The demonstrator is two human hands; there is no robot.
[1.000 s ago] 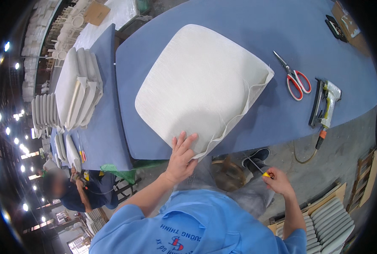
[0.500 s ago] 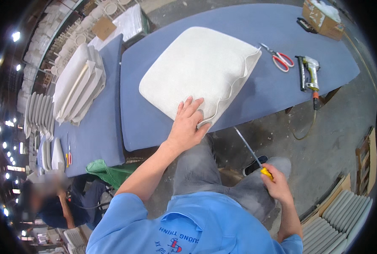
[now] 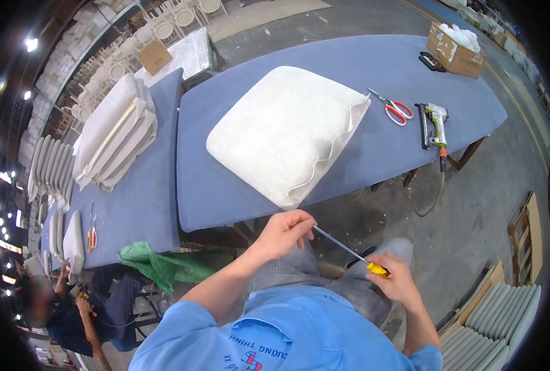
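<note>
My right hand point(image 3: 393, 279) is wrapped round the yellow handle of a screwdriver point(image 3: 344, 245) in front of my lap. The long metal shaft points up and to the left. Its far end meets the pinched fingertips of my left hand point(image 3: 286, 234), which partly hide the tip. Just beyond my left hand, a white cushion point(image 3: 281, 133) lies on the blue-covered table point(image 3: 343, 59), one corner at the near edge. Loose fabric forms a wavy open edge along the cushion's right side.
Red-handled scissors point(image 3: 398, 113) and a staple gun point(image 3: 434, 127) with a hose lie right of the cushion. A cardboard box point(image 3: 455, 52) stands at the far right corner. Stacked covers point(image 3: 117, 133) rest on the left table. A co-worker point(image 3: 83, 309) sits at lower left; grey cushions point(image 3: 494, 318) are stacked at lower right.
My left hand has left the cushion's near corner and come down to the screwdriver's tip. The screwdriver has tilted lower toward the left. The view has shifted slightly.
</note>
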